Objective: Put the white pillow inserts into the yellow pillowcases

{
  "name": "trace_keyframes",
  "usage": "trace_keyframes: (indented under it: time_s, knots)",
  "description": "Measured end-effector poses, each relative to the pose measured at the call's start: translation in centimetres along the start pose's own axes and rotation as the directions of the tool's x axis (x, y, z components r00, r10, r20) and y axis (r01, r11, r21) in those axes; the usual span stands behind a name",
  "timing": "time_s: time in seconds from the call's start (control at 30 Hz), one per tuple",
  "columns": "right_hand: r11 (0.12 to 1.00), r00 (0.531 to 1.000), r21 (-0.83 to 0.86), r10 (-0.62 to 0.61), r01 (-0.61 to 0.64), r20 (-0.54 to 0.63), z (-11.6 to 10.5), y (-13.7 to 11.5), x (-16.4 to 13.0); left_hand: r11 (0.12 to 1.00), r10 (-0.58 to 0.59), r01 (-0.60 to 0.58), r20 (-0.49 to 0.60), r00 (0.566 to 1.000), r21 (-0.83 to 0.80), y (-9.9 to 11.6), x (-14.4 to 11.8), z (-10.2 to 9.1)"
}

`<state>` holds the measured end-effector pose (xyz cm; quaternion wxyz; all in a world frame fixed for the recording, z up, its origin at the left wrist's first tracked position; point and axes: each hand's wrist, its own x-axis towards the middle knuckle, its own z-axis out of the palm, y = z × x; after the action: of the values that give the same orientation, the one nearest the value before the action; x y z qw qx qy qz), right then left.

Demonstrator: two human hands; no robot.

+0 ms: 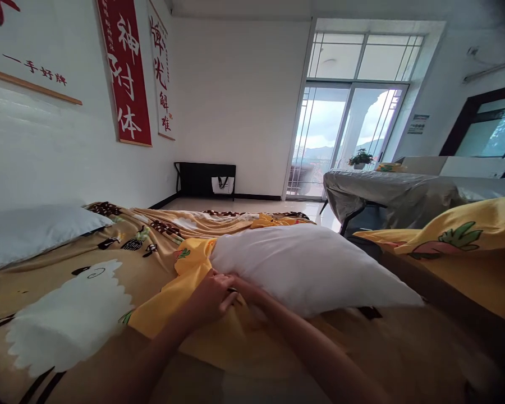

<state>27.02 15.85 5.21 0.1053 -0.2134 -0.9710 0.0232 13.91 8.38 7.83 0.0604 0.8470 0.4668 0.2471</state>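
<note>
A white pillow [307,264] lies on the bed, its left end meeting a yellow pillowcase [168,303] with a carrot print. The yellow cloth spreads out under my forearms. At that end of the pillow, my left hand [214,294] is closed on the pillowcase. My right hand [238,285] touches it, fingers bent around the cloth beside the pillow's edge. The two hands overlap, so some fingertips are hidden.
A sheep-patterned blanket [147,252] covers the bed. Another white pillow [37,233] rests at the left by the wall. More yellow carrot-print fabric [480,235] is at the right. Behind stand a plastic-covered table [387,188] and a black panel with a white bag [222,186].
</note>
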Motion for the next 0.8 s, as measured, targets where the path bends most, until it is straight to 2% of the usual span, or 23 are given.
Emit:
trace_keyframes:
  time_s: [0.1,0.17,0.27,0.33,0.4,0.47,0.53,0.6,0.7,0.77,0.8]
  knots:
    - [0.995,0.999,0.097,-0.019,0.015,0.041,-0.6,-0.5,-1.9,0.983,-0.063,0.071,0.049,0.997,-0.171,-2.6,-1.2,0.8]
    - [0.993,0.998,0.108,-0.043,0.038,0.043,-1.5,-1.4,-3.7,0.969,-0.082,0.099,0.085,0.993,-0.225,-3.4,-2.0,1.2]
    - [0.997,0.998,-0.064,-0.052,0.054,0.028,-2.8,-2.6,-6.6,0.981,-0.053,0.075,0.122,0.991,-0.181,-3.5,-3.0,1.3]
    - [0.975,1.000,-0.221,0.001,-0.001,0.002,-3.0,-2.7,-8.3,0.986,-0.054,0.073,0.132,0.990,-0.149,-3.5,-3.2,1.3]
    - [0.932,0.996,-0.350,0.085,-0.091,-0.031,-2.1,-2.1,-9.6,0.979,-0.084,0.109,0.145,0.986,-0.170,-3.9,-3.2,1.6]
    - [0.904,0.994,-0.413,0.111,-0.108,-0.018,-0.6,-1.3,-10.2,0.966,-0.110,0.147,0.176,0.978,-0.214,-4.5,-3.2,2.3]
    - [0.906,0.996,-0.422,0.073,-0.043,0.055,0.5,-0.6,-10.0,0.958,-0.118,0.164,0.196,0.974,-0.237,-4.7,-3.2,3.0]
    - [0.909,0.991,-0.416,0.054,0.003,0.125,0.3,-0.3,-9.0,0.967,-0.092,0.133,0.190,0.978,-0.218,-4.1,-3.2,3.0]
    - [0.911,0.984,-0.409,0.113,-0.046,0.140,-2.8,-0.4,-6.2,0.984,0.063,-0.033,0.164,0.985,-0.178,-1.3,-2.7,1.1]
    - [0.937,0.985,-0.334,0.143,-0.104,0.094,-4.9,-0.6,-4.3,0.975,0.159,-0.141,0.096,0.983,-0.171,0.8,-1.8,-0.7]
    - [0.957,0.985,-0.252,0.163,-0.143,0.057,-5.5,-0.7,-3.5,0.972,0.170,-0.160,0.041,0.985,-0.170,1.5,-1.1,-1.5]
